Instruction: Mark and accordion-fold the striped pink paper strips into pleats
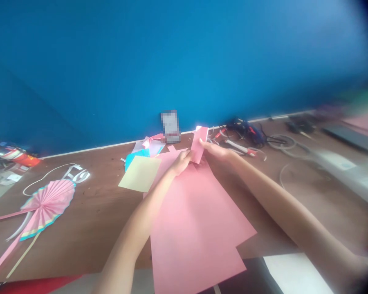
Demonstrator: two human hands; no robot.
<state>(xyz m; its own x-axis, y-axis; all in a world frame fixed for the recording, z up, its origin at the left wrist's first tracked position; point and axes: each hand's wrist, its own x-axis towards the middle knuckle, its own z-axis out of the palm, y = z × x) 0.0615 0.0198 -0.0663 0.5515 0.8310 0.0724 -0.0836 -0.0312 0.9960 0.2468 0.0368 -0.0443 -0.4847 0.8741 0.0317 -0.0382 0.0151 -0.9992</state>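
Note:
Both my hands hold a small folded pink paper strip [199,143] upright above the brown table [88,212]. My left hand [180,162] pinches its lower left edge. My right hand [216,152] grips its right side with closed fingers. Beneath my forearms lie large pink paper sheets [193,220], overlapping and reaching over the table's near edge. A pale yellow sheet [140,174] lies just left of my left hand, with a cyan sheet [135,157] behind it.
A pleated pink paper fan [47,204] with coloured rim and long strips lies at the left. Tangled cables and tools [248,136] sit at the back right by the blue wall. A small blurred card [171,125] leans against the wall. Clutter [12,157] fills the far left.

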